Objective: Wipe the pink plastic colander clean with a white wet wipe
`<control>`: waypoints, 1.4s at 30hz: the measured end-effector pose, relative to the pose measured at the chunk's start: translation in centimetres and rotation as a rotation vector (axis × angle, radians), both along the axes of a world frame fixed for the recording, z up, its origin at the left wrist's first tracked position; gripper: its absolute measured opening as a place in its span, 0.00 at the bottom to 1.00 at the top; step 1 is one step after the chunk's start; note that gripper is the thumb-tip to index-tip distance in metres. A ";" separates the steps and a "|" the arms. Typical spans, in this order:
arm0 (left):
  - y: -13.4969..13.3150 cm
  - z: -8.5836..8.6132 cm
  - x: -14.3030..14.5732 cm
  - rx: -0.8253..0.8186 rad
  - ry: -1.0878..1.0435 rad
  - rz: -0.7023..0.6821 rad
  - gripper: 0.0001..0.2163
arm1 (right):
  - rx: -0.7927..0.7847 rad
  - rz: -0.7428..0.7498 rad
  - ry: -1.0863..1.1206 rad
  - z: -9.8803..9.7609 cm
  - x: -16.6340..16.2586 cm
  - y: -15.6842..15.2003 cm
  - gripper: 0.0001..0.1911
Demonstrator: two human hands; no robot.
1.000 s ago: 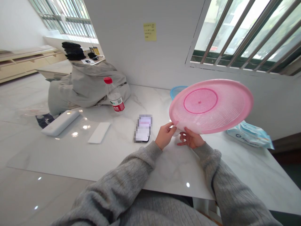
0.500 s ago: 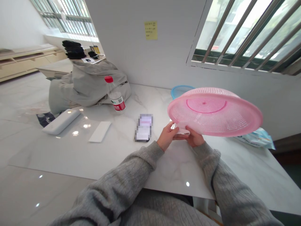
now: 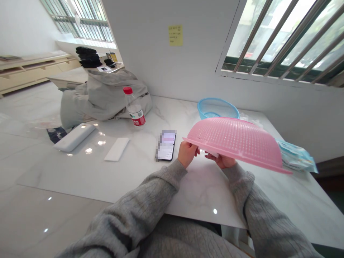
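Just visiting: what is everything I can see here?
white marble table: one, white, under everything
pink perforated plastic basket: one, pink, upside down above the table
blue plastic mesh bowl: one, blue, on the table behind it
grey bundled coat: one, grey, table's far left
clear plastic water bottle: one, red cap, beside the coat
white oblong case: one, white, before the coat
white flat card: one, white, right of the case
black smartphone: one, black, right of the card
pale blue wipes packet: one, partly behind the basket
yellow sticky note: one, yellow, on the wall
left hand: one, grip on basket's rim
right hand: one, grip under that rim
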State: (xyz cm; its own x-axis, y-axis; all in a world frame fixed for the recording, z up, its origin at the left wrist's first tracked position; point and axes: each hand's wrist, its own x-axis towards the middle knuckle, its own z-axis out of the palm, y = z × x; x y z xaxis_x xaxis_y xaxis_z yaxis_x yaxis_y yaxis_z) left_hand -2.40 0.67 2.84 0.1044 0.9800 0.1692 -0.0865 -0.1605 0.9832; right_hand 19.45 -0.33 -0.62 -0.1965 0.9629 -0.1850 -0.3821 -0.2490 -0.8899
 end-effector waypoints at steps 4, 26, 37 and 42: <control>-0.5 0.3 0.4 -0.011 -0.025 0.023 0.29 | -0.072 -0.018 0.004 -0.3 0.1 -0.2 0.16; -1.2 0.5 0.3 0.049 0.021 0.015 0.25 | -0.264 0.073 0.031 0.5 0.8 -0.3 0.07; -0.8 0.4 0.1 0.056 0.065 0.035 0.25 | -0.269 -0.008 0.055 1.6 -0.4 -0.5 0.14; -0.4 0.7 -0.3 0.185 0.136 0.287 0.20 | -0.235 -0.155 0.054 1.3 -0.2 -0.2 0.14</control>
